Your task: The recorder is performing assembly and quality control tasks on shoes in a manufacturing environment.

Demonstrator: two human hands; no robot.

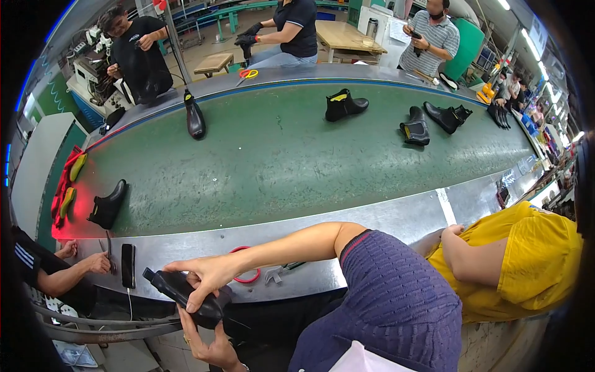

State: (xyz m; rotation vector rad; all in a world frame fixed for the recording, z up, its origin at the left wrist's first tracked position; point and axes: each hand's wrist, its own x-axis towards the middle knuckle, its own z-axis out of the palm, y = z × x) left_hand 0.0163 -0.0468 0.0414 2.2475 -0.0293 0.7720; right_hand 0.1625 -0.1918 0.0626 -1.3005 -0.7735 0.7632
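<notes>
A black ankle boot [181, 286] is tilted between my two hands, over the near edge of the workbench. My right hand [211, 273] reaches across from the right and grips it from above, thumb pressed to its side. From below, my left hand [211, 347], with a ring on one finger, supports the boot; its fingers are partly hidden behind the black material. Beyond my right forearm, a red ring-shaped object [246, 280] and a small grey piece [273, 274] rest on the metal edge. A dark phone [127, 265] with a white cable lies to the left.
On the green conveyor surface [260, 167] stand or lie several black boots, including one boot [108, 203] near left. Yellow-and-red scissors [248, 74] lie on the far ledge. A co-worker's hand [98, 263] is left; a person in yellow [520, 260] is right. Others stand opposite.
</notes>
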